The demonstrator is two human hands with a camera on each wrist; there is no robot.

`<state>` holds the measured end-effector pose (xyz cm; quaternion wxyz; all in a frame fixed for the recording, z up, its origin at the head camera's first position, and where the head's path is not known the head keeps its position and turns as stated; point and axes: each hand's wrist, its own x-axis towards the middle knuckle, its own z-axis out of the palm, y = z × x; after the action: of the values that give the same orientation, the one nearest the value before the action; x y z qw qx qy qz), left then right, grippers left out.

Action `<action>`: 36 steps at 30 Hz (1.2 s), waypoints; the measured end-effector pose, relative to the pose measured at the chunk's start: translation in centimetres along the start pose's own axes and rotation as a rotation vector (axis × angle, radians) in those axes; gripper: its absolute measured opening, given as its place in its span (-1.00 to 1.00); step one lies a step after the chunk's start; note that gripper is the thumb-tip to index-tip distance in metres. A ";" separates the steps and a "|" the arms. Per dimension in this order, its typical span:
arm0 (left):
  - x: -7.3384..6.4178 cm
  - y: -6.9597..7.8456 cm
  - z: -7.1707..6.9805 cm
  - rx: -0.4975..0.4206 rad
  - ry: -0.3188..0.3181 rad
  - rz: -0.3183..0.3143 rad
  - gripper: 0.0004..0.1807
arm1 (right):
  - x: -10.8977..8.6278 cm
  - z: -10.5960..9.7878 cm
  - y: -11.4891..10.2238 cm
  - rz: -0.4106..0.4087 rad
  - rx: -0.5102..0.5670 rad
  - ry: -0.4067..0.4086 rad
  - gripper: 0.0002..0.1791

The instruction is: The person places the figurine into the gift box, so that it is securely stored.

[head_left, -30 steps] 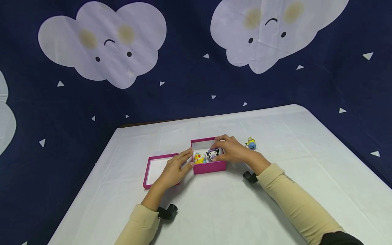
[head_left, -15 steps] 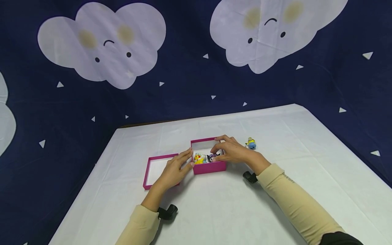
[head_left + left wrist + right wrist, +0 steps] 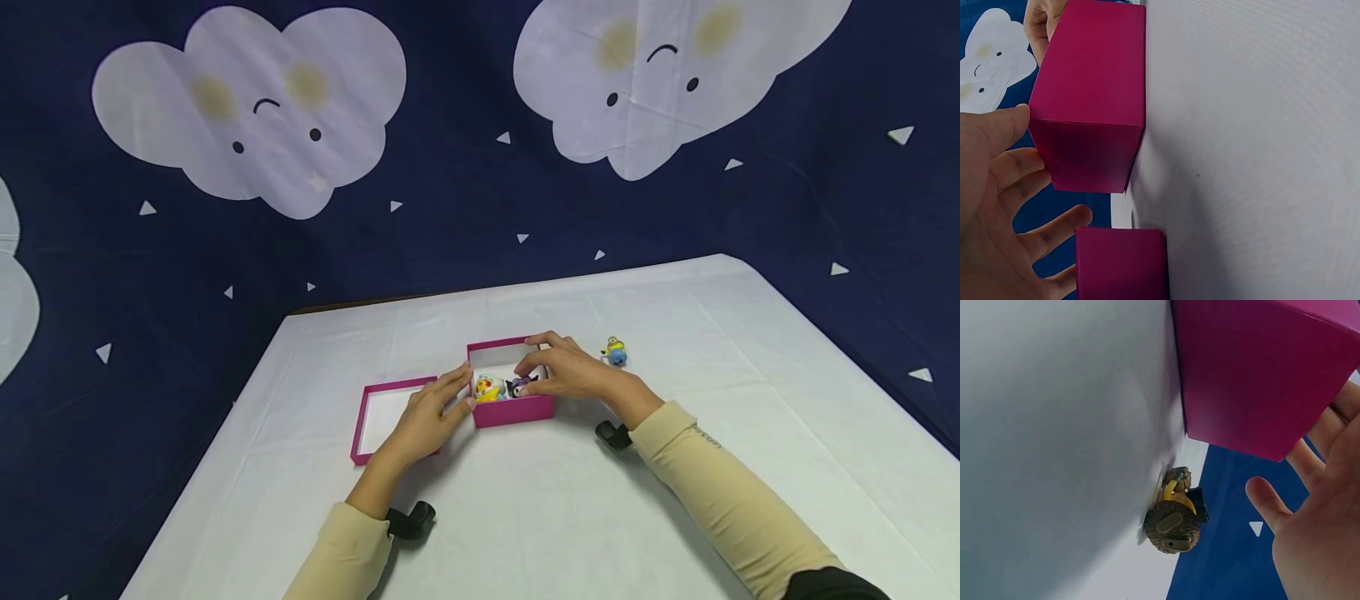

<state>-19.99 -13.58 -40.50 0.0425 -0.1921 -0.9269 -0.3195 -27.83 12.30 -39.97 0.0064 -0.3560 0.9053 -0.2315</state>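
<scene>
An open magenta box with a white inside stands mid-table in the head view. In its front left part lies a yellow-and-white figurine. Beside that, a figurine in black, white and purple sits low in the box, partly behind fingers. My right hand reaches over the right wall and pinches this second figurine between thumb and fingers. Relaxed, the fingers of my left hand rest against the box's left side; the left wrist view shows fingertips at a box edge.
The shallow magenta lid, white inside, lies left of the box, partly under my left hand. Behind my right wrist stands a small yellow-and-blue minion figure. Dark blue cloth with clouds hangs behind the white-covered table.
The black, white and purple figurine has gone lower and tipped in the box under my right fingers. My left hand, the box and the lid have stayed put.
</scene>
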 end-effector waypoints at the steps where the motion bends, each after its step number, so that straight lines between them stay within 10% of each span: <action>1: 0.0 0.0 0.0 0.000 -0.002 -0.003 -0.45 | 0.0 0.0 0.0 0.000 0.002 0.002 -0.66; 17: 0.0 0.0 -0.2 -0.002 -0.006 0.003 -0.44 | -0.4 -0.3 -0.1 0.086 0.095 0.033 -0.45; 36: 0.0 -0.1 -0.2 -0.019 -0.020 -0.019 -0.44 | -3.6 -4.2 3.5 0.162 0.158 0.269 -0.44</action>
<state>-20.02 -13.79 -40.40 0.0283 -0.1866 -0.9261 -0.3267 -28.16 18.59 -38.29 -0.0684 -0.2459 0.9027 -0.3463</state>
